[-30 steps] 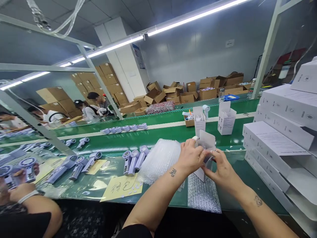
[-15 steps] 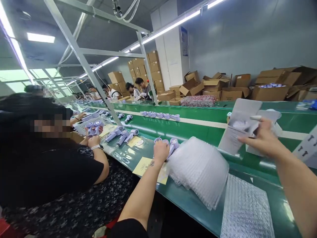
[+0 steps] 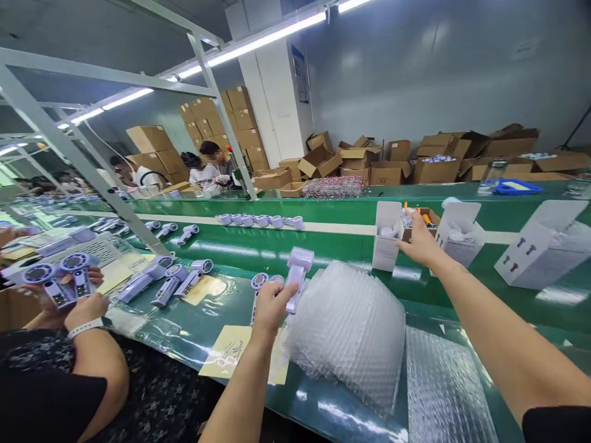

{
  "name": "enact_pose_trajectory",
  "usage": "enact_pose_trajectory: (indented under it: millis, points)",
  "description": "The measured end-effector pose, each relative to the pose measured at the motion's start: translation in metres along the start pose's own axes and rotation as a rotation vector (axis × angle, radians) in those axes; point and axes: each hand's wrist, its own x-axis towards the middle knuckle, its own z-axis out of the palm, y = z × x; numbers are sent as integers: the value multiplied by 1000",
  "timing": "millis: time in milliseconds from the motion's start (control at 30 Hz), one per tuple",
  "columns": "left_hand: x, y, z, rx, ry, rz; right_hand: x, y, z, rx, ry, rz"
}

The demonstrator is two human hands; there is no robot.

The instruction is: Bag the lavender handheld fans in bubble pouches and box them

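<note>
Head view: I now see the left hand (image 3: 269, 309) raised with one lavender handheld fan (image 3: 300, 262) in its grip, whereas half a second ago that hand was down among the fans on the table. Over on the right, I had the right hand (image 3: 422, 241) holding a tilted white carton; its fingers are now spread and the nearest white box (image 3: 385, 253) stands upright beside the thumb. I cannot tell whether they touch.

The held fan is above the table, near the left edge of the bubble-wrap stack (image 3: 353, 335). It stands nearly upright, leaning a little, its short, rounded head at the top and its smooth, slim handle running down past the thumb to a free lower end. Its whole surface looks plain, pale and slightly glossy. Just behind the left hand I make out more lavender fans (image 3: 260, 281), partly hidden by it.
</note>
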Motion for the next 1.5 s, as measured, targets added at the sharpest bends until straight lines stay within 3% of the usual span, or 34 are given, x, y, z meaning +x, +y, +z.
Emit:
enact_pose_trajectory:
  millis: [67, 133, 200, 267, 367, 467, 500, 567, 633, 700, 833, 900, 1067, 1167, 1233, 1400, 1500]
  points:
    - [-26, 26, 28, -401, -174, -109, -41, -27, -3, 190, 7, 134]
    - [-61, 50, 65, -606, -331, -151, -87, -53, -3, 518, -330, 329]
    - [-99, 67, 98, -604, -485, -144, -129, -69, -6, 722, -482, 416]
    - [-136, 71, 118, -449, -608, -25, -162, -75, -17, 802, -370, 459]
    - [-180, 52, 115, -57, -827, 388, -202, -65, -51, 822, -85, 557]
    - [-208, 20, 98, 395, -1103, 866, -241, -46, -93, 794, 46, 642]
    - [-214, 11, 94, 511, -1162, 959, -255, -40, -106, 778, 49, 675]
    - [-222, 1, 92, 623, -1200, 1000, -285, -28, -128, 748, 24, 751]
    - [-223, 1, 100, 578, -1183, 878, -315, -21, -143, 734, -21, 816]
    - [-222, 8, 113, 443, -1141, 637, -342, -20, -149, 759, -59, 861]
    - [-227, 24, 141, 204, -957, 163, -376, -32, -134, 862, -106, 937]
    - [-234, 28, 152, 133, -921, 54, -379, -36, -120, 890, -134, 921]
    - [-244, 24, 163, -96, -1087, -82, -363, -23, -103, 974, -280, 863]
    - [-239, 26, 160, -180, -916, -254, -359, -9, -102, 904, -247, 916]
    - [-238, 31, 155, -201, -823, -116, -359, -4, -100, 856, -245, 944]
    - [-238, 46, 140, -159, -762, 856, -360, -12, -98, 876, -199, 893]
    - [-234, 44, 134, -112, -684, 1146, -358, -18, -100, 914, -125, 889]
